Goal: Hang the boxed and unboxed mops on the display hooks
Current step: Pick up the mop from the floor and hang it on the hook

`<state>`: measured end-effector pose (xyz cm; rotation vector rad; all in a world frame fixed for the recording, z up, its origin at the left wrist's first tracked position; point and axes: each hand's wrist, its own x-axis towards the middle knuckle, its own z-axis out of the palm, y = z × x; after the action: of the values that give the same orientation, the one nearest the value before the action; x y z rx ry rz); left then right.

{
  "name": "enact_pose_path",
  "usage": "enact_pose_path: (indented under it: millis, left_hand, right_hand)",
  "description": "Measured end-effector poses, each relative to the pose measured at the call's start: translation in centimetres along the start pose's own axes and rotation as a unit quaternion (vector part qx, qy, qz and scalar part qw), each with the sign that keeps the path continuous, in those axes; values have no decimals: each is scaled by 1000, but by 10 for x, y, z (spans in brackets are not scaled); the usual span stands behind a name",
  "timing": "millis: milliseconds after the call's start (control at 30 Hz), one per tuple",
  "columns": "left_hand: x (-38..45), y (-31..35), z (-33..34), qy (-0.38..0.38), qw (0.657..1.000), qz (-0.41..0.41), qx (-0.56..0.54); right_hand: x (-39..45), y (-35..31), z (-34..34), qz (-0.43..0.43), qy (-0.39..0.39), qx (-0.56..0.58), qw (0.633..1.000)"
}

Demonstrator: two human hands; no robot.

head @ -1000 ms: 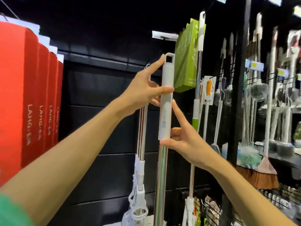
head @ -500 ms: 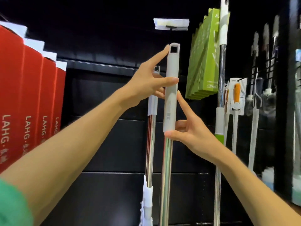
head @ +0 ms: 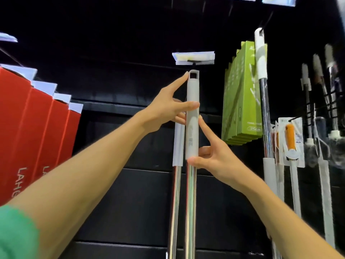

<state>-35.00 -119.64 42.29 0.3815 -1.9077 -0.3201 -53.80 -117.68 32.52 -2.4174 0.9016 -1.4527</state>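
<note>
I hold an unboxed mop upright by its grey handle (head: 192, 128), above a shiny metal pole (head: 190, 212). My left hand (head: 168, 107) pinches the upper part of the grip, index finger reaching to the hanging loop (head: 194, 74) at its tip. My right hand (head: 211, 156) pinches the bottom of the grip. The loop sits just below the display hook and its price tag (head: 194, 58). A second mop (head: 178, 156) hangs right behind, partly hidden by my left hand.
Red boxes (head: 28, 131) hang in a row at the left. Green boxes (head: 242, 98) hang at the right, with another white-handled mop (head: 261, 75) in front of them. Brushes and small cleaning tools (head: 291, 143) hang further right on the black slatted wall (head: 130, 202).
The mop handle has risen toward the hook with both hands on it, and the camera has tilted up and closer, bringing the price tag down near the loop.
</note>
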Motion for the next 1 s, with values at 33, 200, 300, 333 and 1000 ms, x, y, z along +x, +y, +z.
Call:
enact_pose_path:
  millis: [33, 200, 300, 333, 1000]
  left_hand:
    - [4, -1, 0, -2, 1000, -5, 1]
    - [17, -14, 1, 4, 1000, -23, 17]
    - [21, -23, 1, -1, 999, -34, 21]
    - [22, -27, 2, -5, 999, -38, 21]
    - [26, -85, 1, -6, 996, -94, 4]
  right_hand:
    - [4, 2, -1, 0, -2, 1, 1000]
    - [17, 12, -2, 5, -10, -4, 1000]
    - [21, 20, 0, 8, -21, 13, 1000]
    - [22, 22, 1, 10, -22, 15, 1000]
    - [44, 76, 28, 46, -22, 2, 999]
